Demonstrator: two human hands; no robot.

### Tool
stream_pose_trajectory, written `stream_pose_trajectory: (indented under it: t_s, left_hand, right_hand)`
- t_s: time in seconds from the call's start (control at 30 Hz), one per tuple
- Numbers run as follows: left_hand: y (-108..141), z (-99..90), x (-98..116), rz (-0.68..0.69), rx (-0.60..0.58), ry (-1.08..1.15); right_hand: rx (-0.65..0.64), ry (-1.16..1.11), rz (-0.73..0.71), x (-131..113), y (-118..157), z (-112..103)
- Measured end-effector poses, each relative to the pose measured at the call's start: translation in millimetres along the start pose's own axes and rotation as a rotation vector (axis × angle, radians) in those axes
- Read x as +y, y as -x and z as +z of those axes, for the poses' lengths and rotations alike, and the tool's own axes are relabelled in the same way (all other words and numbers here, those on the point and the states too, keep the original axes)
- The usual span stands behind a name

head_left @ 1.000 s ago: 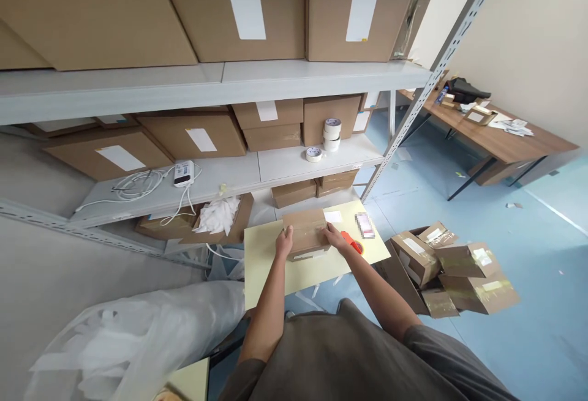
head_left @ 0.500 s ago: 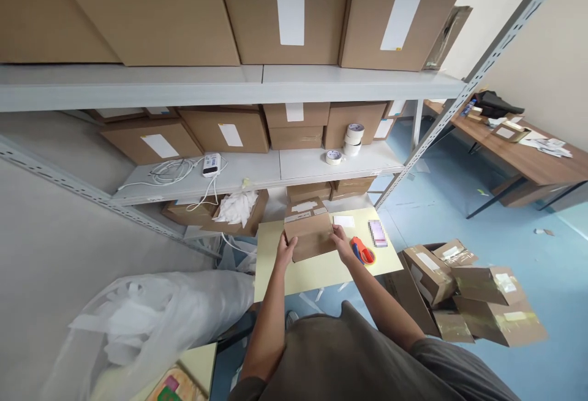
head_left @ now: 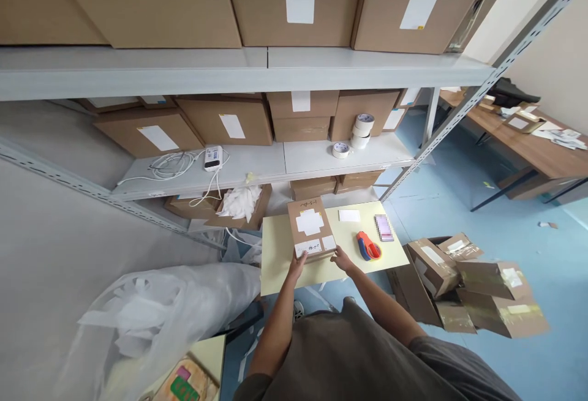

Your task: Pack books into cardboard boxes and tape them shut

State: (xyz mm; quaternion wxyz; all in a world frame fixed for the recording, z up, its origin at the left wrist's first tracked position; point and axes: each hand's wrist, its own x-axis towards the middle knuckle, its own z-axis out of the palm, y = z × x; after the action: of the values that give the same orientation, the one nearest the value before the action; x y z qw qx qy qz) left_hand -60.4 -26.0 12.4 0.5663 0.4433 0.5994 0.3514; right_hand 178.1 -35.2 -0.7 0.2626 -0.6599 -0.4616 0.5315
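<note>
A small closed cardboard box (head_left: 298, 210) is at the yellow tabletop (head_left: 278, 266), its top showing white labels and handwriting. My left hand (head_left: 297, 262) grips its near left corner, thumb on the labelled top edge. At the near right corner, my right hand (head_left: 341, 259) holds the box with bent fingers, the tips partly hidden. Whether the box rests fully on the table or is slightly raised I cannot tell. To the right lie a red and blue tape dispenser (head_left: 367, 245), a white paper slip (head_left: 349, 215) and a phone-like object with a blurred screen (head_left: 384, 228).
Grey shelving (head_left: 229, 79) full of cartons rises ahead. Its middle shelf holds tape rolls (head_left: 361, 131) and a white power strip (head_left: 213, 158). Opened cartons (head_left: 496, 297) lie on the floor at right. A large plastic bag (head_left: 184, 303) bulges at left.
The box has been tipped so its labelled face now points up, and it sits lower toward the table. Both hands have shifted to its near corners. The view has tilted slightly.
</note>
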Motion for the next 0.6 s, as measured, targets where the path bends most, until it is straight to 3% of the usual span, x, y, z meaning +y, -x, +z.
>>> stream_pose_trajectory:
  t_s: [0.23, 0.37, 0.43, 0.5, 0.6]
  left_hand:
    - [-16.2, -20.8, 9.8, -0.064, -0.065, -0.075]
    - [-21.9, -24.6, 25.4, 0.007, 0.148, -0.306]
    - [-27.3, -15.1, 44.5, 0.122, 0.296, -0.435]
    - [-36.5, 6.1, 69.3, 0.211, 0.372, -0.477]
    - [-61.2, 58.7, 107.3, 0.261, 0.279, -0.447]
  right_hand:
    - [0.056, -0.102, -0.007, 15.2, 13.7, 14.6]
    - [0.154, -0.044, 0.041, 16.4, 12.1, -1.9]
    - [0.214, 0.033, 0.003, 7.6, 3.8, -26.3]
    - [0.248, 0.118, -0.04, -5.9, -10.2, -57.3]
    - [0.281, 0.205, -0.059, -25.3, -41.8, -103.9]
